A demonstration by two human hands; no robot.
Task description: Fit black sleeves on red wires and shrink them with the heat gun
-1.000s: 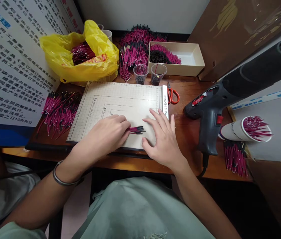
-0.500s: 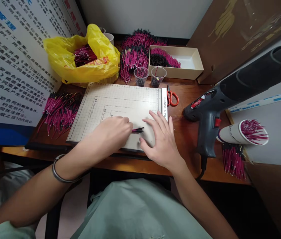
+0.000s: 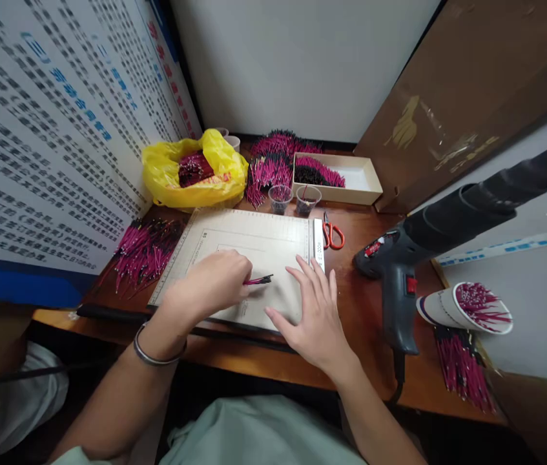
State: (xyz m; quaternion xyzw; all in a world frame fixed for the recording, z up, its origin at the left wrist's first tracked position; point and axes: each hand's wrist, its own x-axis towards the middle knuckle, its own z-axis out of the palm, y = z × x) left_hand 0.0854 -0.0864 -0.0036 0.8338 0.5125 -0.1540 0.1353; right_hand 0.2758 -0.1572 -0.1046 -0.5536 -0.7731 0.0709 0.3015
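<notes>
My left hand [image 3: 217, 281] is closed around a small bunch of magenta wires [image 3: 258, 280]; their black ends stick out to the right from the fist. The rest of the bunch is hidden in the fingers. Beneath it lies a cream paper cutter board [image 3: 263, 242] printed with ruled lines. My right hand [image 3: 316, 307] rests with fingers spread on the board's right part, the thumb pointing toward the bunch, nothing in its grasp. Just beyond the board's right edge lie scissors with red-orange handles [image 3: 335, 236].
A heat gun [image 3: 396, 284] stands at the right, beside a paper cup of wires [image 3: 440, 307]. Loose wires [image 3: 147, 255] lie left of the board. Behind it are a yellow plastic bag [image 3: 166, 187], two clear cups [image 3: 280, 201] and a cream box [image 3: 363, 184] holding wires.
The camera view has tilted up, so the scene sits lower. My left hand, still closed on the bunch, has shifted slightly away from my spread right hand.
</notes>
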